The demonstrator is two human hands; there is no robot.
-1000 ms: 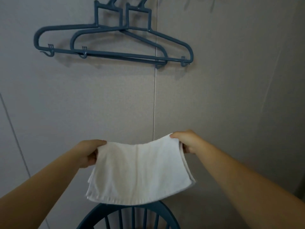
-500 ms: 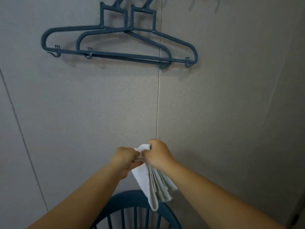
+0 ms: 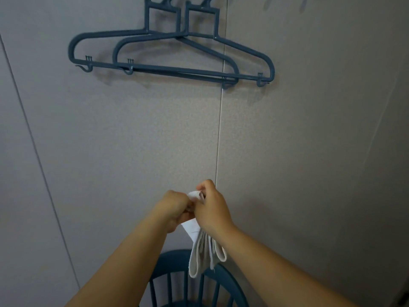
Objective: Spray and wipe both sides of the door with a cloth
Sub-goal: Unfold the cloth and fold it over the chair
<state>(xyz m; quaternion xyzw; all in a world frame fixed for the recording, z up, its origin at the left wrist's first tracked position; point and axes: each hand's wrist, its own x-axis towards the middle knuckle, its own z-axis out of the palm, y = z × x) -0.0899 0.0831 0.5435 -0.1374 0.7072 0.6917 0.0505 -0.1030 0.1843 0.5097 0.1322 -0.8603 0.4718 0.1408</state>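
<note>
Your left hand [image 3: 174,209] and right hand [image 3: 212,209] are pressed together in front of you, both with fingers curled around the top of a white cloth [image 3: 205,249]. You hold it bunched between them, a small fold poking out above your knuckles. The rest hangs down in loose folded layers below your right wrist, its lower ends over the curved back of a dark teal chair [image 3: 177,260] with upright spindles. Behind your hands stands a grey speckled panelled surface [image 3: 132,140] with thin vertical seams; it may be the door, though I cannot tell. Two dark teal plastic hangers [image 3: 177,72] hang overlapping high on it, well above the cloth.
</note>
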